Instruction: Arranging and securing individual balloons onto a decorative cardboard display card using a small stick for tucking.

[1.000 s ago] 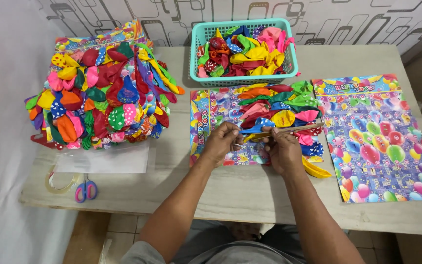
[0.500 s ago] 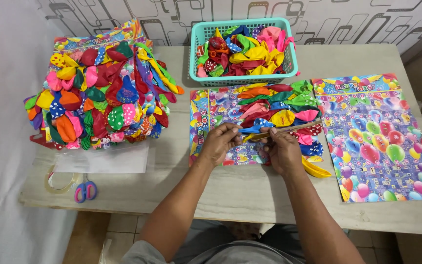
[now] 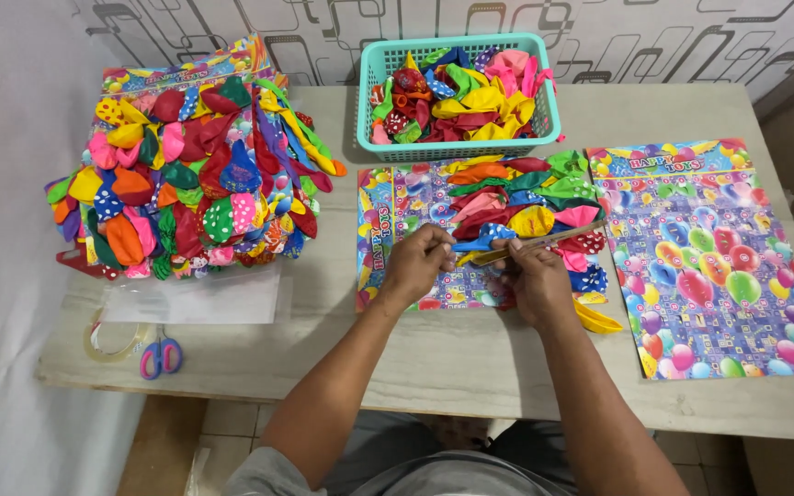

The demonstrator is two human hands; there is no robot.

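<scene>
My left hand (image 3: pixel 418 264) and my right hand (image 3: pixel 534 278) rest on a colourful printed card (image 3: pixel 388 230) in front of me. Between them they pinch a blue spotted balloon (image 3: pixel 482 241) lying on that card. My right hand also holds a thin brown stick-like tool (image 3: pixel 544 242) that points to the upper right. Rows of balloons in green, orange, red, yellow and pink (image 3: pixel 516 197) are fixed across the card's upper part. A loose yellow balloon (image 3: pixel 596 320) lies just right of my right hand.
A teal basket (image 3: pixel 371 110) full of loose balloons stands behind the card. A tall stack of filled balloon cards (image 3: pixel 190 184) sits at left. A bare printed card (image 3: pixel 714 257) lies at right. Scissors (image 3: pixel 160 355) and a tape roll (image 3: pixel 114 338) lie near the front left edge.
Both hands stay on the card working the blue balloon; only the fingers shift slightly. Nothing else has moved.
</scene>
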